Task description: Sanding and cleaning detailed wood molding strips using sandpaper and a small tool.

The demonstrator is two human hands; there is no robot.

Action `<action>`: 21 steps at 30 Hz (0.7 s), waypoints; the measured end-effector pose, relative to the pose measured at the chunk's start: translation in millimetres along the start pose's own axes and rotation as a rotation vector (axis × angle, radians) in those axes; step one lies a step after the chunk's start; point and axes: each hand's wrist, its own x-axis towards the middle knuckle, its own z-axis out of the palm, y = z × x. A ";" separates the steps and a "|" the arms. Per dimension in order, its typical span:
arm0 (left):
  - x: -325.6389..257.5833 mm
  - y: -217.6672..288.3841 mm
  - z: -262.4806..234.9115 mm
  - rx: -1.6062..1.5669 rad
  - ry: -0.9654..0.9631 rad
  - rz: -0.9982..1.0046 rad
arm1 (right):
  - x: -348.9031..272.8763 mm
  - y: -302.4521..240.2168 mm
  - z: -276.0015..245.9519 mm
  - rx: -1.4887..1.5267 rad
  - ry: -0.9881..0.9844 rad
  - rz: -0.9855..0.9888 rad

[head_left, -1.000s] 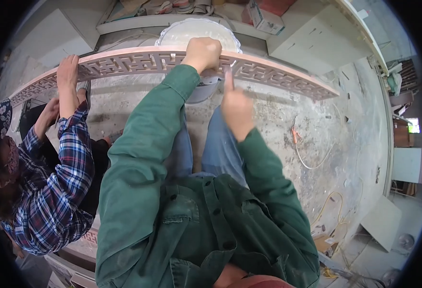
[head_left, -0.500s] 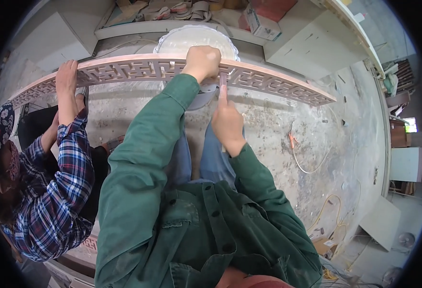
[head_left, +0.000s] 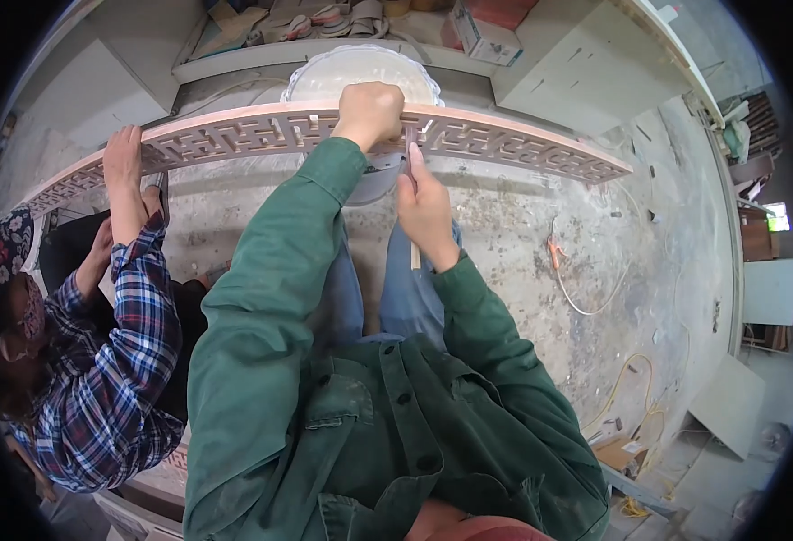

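Beyond the lattice panel (head_left: 505,144) in the left hand's (head_left: 371,110) closed grip sits a red-and-white box (head_left: 482,20); right hand (head_left: 428,203) grips a stick (head_left: 414,257).

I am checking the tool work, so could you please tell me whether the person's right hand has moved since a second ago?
Yes. The right hand has moved up toward the fretwork panel, closer to the left hand gripping its edge.

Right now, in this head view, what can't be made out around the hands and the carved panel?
- Left hand: fingers curl over the fretwork panel; their grip behind it is hidden.
- Right hand: holds a thin stick; its tip is too small to tell.
- White round dish: lower part hidden by panel.
- Co-worker's hand: palm side hidden.
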 end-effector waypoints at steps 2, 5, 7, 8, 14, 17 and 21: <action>1.6 -5.1 0.7 -0.001 0.006 0.023 | 2.9 13.0 4.7 0.132 0.024 -0.017; 0.8 -1.6 5.9 0.012 0.037 0.030 | -0.4 23.4 3.7 0.177 0.069 -0.125; 3.9 -1.7 5.5 0.033 0.056 0.019 | 6.2 20.9 4.5 0.096 0.096 -0.209; 2.5 -0.6 7.1 0.029 0.051 0.015 | 10.2 14.5 2.8 -0.121 0.061 -0.164; 1.5 -4.8 6.8 0.016 0.010 0.013 | 5.2 4.8 3.4 -0.411 0.055 -0.155; 2.9 -5.0 8.9 0.010 -0.028 0.010 | -12.8 14.6 2.9 -0.271 0.099 -0.278; 1.7 -1.4 7.2 0.026 0.042 0.005 | 7.3 2.0 1.6 -0.418 0.008 -0.105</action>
